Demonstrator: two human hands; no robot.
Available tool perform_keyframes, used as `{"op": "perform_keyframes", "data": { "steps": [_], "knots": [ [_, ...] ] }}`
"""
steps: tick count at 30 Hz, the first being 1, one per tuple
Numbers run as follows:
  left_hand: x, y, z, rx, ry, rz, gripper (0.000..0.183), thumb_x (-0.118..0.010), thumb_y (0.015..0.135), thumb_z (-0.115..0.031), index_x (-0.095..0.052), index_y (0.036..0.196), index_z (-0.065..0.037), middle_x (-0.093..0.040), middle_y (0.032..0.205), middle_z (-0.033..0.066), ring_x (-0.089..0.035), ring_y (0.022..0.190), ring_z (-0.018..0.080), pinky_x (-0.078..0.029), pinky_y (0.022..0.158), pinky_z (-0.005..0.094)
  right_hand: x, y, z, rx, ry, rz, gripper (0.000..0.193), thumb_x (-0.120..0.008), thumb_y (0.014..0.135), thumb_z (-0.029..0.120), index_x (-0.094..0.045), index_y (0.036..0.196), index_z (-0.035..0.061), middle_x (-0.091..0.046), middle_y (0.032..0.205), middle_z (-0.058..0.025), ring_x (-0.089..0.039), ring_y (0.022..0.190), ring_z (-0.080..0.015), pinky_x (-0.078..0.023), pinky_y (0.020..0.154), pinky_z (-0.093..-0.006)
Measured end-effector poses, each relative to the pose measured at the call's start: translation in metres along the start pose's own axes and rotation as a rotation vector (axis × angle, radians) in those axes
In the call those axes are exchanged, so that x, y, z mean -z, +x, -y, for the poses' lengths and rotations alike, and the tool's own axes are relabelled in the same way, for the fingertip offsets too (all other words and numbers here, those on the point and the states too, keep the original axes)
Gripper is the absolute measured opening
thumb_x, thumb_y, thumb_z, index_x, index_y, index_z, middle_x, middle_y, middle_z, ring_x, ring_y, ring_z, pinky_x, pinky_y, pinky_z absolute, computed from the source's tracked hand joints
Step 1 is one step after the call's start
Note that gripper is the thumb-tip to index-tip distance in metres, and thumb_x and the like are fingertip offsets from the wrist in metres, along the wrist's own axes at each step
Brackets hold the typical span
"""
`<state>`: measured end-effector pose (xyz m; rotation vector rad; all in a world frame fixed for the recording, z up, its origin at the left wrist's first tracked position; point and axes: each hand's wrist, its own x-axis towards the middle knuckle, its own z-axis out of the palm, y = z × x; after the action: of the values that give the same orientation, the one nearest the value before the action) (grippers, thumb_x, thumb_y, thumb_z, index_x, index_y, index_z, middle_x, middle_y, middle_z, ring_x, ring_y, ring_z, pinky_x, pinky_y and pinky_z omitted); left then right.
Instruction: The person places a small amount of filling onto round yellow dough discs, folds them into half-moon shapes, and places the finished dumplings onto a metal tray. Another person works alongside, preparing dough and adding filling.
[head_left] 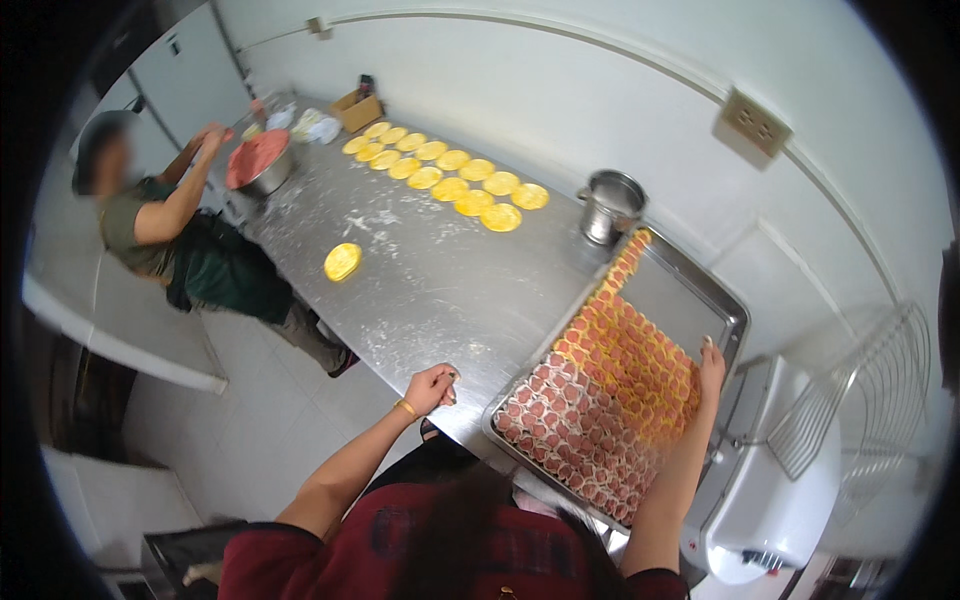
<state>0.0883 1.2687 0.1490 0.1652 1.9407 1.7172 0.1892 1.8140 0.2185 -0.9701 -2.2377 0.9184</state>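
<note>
My left hand [432,388] is over the near edge of the steel table [470,300], its fingers curled. A small dark bit shows at the fingertips, too small to name. Over the right side of a large metal tray [735,318], my right hand [712,367] has its fingertips pinched together, with a tiny pale bit at their tip. Many small open-topped dumplings [620,350] with pink filling are packed in the tray. Those towards the far end have yellow dough, while the near ones have white dough. Bare metal shows in the tray's far right part.
Yellow dough rounds [451,189] lie in two rows near the wall, and more [343,262] sit nearer the left edge. A metal pot [612,207] stands beside the tray. At far left a co-worker [160,215] handles pink filling over a steel bowl [268,178]. A white machine [770,470] with a wire guard stands right.
</note>
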Motion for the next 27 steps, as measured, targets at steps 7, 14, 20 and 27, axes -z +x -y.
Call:
{"op": "perform_keyframes", "data": {
  "steps": [7, 14, 20, 27],
  "knots": [
    [0.001, -0.002, -0.005, 0.020, 0.055, 0.011, 0.017, -0.047, 0.093, -0.014, -0.058, 0.099, -0.003, -0.060, 0.066, 0.0037, -0.061, 0.056, 0.0095, -0.051, 0.050, 0.0214, -0.058, -0.049, 0.073, 0.150, 0.368, 0.047, 0.028, -0.050, 0.093, 0.018, -0.059, 0.114, 0.0016, -0.061, 0.098, -0.0070, -0.056, 0.088, -0.0155, -0.044, 0.081, -0.0296],
    [0.015, 0.005, -0.001, -0.079, 0.049, 0.222, 0.017, -0.043, 0.093, -0.010, -0.057, 0.100, -0.002, -0.061, 0.067, 0.0072, -0.063, 0.059, 0.0133, -0.054, 0.054, 0.0256, -0.148, -0.161, 0.185, 0.569, 0.265, 0.350, 0.026, -0.055, 0.081, 0.001, -0.061, 0.106, 0.0034, -0.059, 0.108, -0.0122, -0.055, 0.104, -0.0287, -0.042, 0.091, -0.0350],
    [0.075, 0.008, -0.002, -0.215, 0.188, 0.460, 0.018, -0.045, 0.093, -0.010, -0.057, 0.105, -0.001, -0.063, 0.079, 0.0085, -0.065, 0.069, 0.0144, -0.055, 0.064, 0.0282, -0.231, -0.231, 0.239, 0.289, 0.297, 0.608, 0.023, -0.053, 0.086, 0.003, -0.060, 0.108, 0.0028, -0.055, 0.113, -0.0082, -0.056, 0.101, -0.0187, -0.046, 0.086, -0.0287],
    [0.222, 0.007, 0.003, -0.317, 0.213, 0.026, 0.021, -0.052, 0.084, -0.006, -0.060, 0.104, -0.005, -0.065, 0.080, 0.0062, -0.064, 0.071, 0.0117, -0.051, 0.065, 0.0272, -0.330, -0.280, 0.264, 0.358, 0.121, 0.307, 0.029, -0.051, 0.081, -0.003, -0.058, 0.109, 0.0005, -0.054, 0.106, -0.0150, -0.055, 0.099, -0.0283, -0.044, 0.087, -0.0366]
  ]
}}
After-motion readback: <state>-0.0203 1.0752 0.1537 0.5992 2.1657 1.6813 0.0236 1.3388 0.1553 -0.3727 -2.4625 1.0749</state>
